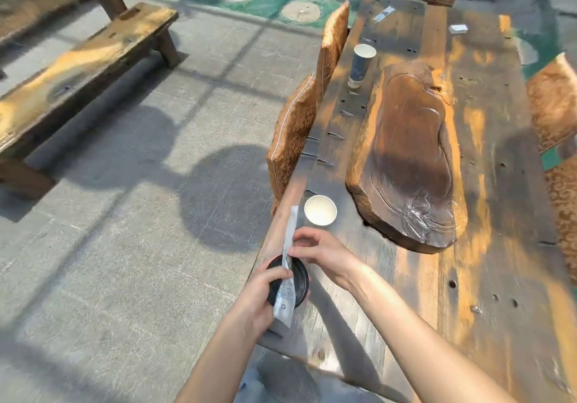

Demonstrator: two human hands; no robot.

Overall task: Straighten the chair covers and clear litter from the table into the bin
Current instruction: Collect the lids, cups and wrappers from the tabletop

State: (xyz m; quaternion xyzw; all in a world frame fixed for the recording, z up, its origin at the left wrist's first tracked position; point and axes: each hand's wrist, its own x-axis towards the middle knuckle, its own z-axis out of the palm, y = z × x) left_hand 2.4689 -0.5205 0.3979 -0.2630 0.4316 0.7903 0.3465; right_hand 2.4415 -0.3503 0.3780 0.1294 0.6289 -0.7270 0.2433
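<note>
The left hand (pixel 259 296) holds a black lid (pixel 300 278) at the table's (pixel 349 296) near-left edge. Its fingers are curled round the lid's rim, and the thumb clamps a paper wrapper (pixel 293 224) flat across the lid's top. Whether a cup sits under the lid cannot be told. The lid sits over the table edge, partly above the floor (pixel 140 246).

The right hand (pixel 327 254) is at 2 o'clock of the lid. Thumb and forefinger pinch the wrapper at mid-length, and the other fingers are loosely curled and apart. The wrapper's free end points to 12 o'clock.

Litter on the table:
- A small paper cup (pixel 320 210) stands upright just beyond the wrapper's tip, near the left edge.
- A tall paper cup (pixel 359 65) stands further along at 12 o'clock, close to the same edge.
- A paper strip (pixel 383 14) and a white packet (pixel 458 29) lie at the far end, well apart from the hands.

A carved wooden tray (pixel 409 153) occupies the table's centre line at 1 o'clock, leaving bare board between it and both long edges.

Two chair covers (pixel 292 143) (pixel 332 40) stand against the left edge at 12 o'clock, and two more (pixel 552 106) (pixel 565 215) stand along the right edge at 3 o'clock.

Open concrete floor extends from 9 to 11 o'clock, up to a wooden bench (pixel 78 68).
</note>
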